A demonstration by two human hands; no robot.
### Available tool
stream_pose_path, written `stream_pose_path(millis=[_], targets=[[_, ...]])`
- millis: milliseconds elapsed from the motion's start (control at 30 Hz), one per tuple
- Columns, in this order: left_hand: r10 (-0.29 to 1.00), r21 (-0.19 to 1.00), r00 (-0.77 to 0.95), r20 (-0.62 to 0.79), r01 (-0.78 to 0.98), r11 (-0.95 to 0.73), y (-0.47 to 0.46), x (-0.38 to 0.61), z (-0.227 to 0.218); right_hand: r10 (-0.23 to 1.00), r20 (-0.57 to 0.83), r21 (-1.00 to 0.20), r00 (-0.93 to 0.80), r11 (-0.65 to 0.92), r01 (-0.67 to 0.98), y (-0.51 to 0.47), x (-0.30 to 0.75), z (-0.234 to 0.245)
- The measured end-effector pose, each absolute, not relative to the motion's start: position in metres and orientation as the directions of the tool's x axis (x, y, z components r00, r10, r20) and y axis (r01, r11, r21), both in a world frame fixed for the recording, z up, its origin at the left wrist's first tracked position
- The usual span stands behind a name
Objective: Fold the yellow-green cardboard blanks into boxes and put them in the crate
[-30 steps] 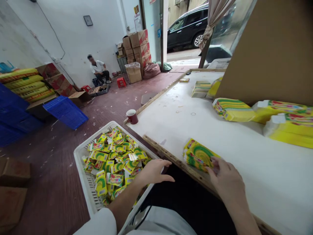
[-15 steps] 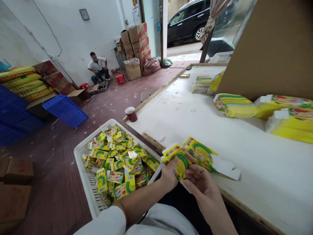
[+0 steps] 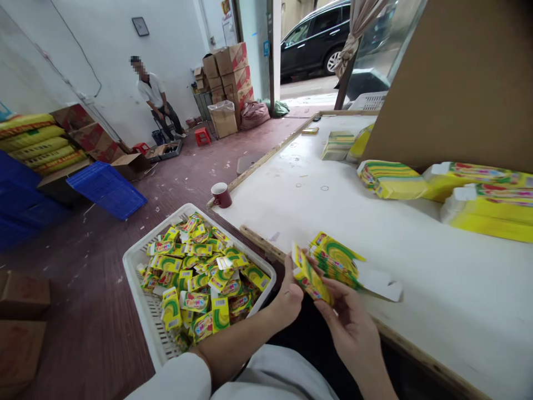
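Takes the white basket as reference. Holds one yellow-and-green carton just right of the basket, tilted and raised near the surface. Supports the carton from its left side with the left hand, grip closed round it, fingers partly hidden behind. Pinches the lower end with the right hand, thumb set against fingers. Shows a narrow, thick side, hence looks opened out rather than flat; cannot tell whether the end flaps are closed.

Judged to be at the stage of shaping and closing the carton by hand. Judged to call next for a steady hold at the left and careful finger pressure at the right to tuck the end without creasing the card.

Lies farther right of the basket, on the surface: a stack of flat cartons, just beyond the held one, with a white flap extending away from the basket. Contains within the basket a loose heap of cartons. Stands just beyond the basket's far corner: a dark red mug, upright on the surface. Lie well apart, right of the basket: yellow bundles.
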State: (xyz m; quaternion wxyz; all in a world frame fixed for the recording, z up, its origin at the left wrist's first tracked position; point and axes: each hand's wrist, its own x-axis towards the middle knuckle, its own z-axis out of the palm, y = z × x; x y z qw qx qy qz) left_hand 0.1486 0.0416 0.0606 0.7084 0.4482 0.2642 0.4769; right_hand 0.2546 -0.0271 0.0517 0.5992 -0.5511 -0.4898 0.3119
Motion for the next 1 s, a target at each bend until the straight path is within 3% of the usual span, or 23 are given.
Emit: stream_pose_path(millis=[100, 233, 333, 467, 567, 633, 700, 767, 833, 900, 1000], targets=[[0.929, 0.87, 0.363, 0.074, -0.479, 0.117, 0.046, 0.147, 0.061, 0.899, 0.3, -0.95, 0.32, 0.25, 0.189, -0.026, 0.259, 0.059], [0.972, 0.913, 0.235, 0.012, -0.399, 0.086, 0.054, 0.142, 0.066, 0.826, 0.458, -0.826, 0.329, 0.259, 0.501, -0.026, 0.265, 0.066], [0.935, 0.961, 0.349, 0.066, -0.274, 0.034, 0.059, 0.126, 0.083, 0.753, 0.599, -0.631, 0.273, 0.233, 0.74, -0.028, 0.28, 0.069], [0.831, 0.932, 0.478, 0.285, 0.066, -0.357, 0.064, 0.101, 0.12, 0.751, 0.641, -0.473, 0.158, 0.225, 0.852, -0.033, 0.296, 0.071], [0.675, 0.788, 0.717, 0.173, 0.31, -0.532, 0.065, 0.1, 0.129, 0.783, 0.62, -0.464, 0.057, 0.307, 0.831, -0.038, 0.288, 0.073], [0.621, 0.76, 0.779, 0.083, 0.354, -0.545, 0.063, 0.106, 0.122, 0.754, 0.639, -0.52, 0.15, 0.28, 0.807, -0.039, 0.278, 0.074], [0.642, 0.762, 0.763, 0.07, 0.375, -0.529, 0.059, 0.113, 0.112, 0.695, 0.604, -0.681, 0.391, 0.195, 0.705, -0.037, 0.269, 0.075], [0.662, 0.755, 0.742, 0.105, 0.373, -0.539, 0.054, 0.117, 0.103, 0.725, 0.404, -0.894, 0.558, 0.185, 0.407, -0.035, 0.262, 0.076], [0.634, 0.738, 0.759, 0.147, 0.342, -0.581, 0.051, 0.118, 0.1, 0.863, 0.109, -0.99, 0.493, 0.136, -0.019, -0.033, 0.256, 0.074], [0.579, 0.695, 0.794, 0.187, 0.309, -0.649, 0.048, 0.118, 0.099, 0.946, -0.072, -0.953, 0.315, 0.029, -0.303, -0.033, 0.251, 0.072], [0.504, 0.618, 0.841, 0.2, 0.291, -0.73, 0.045, 0.116, 0.098, 0.978, -0.115, -0.934, 0.173, -0.047, -0.354, -0.036, 0.247, 0.07]])
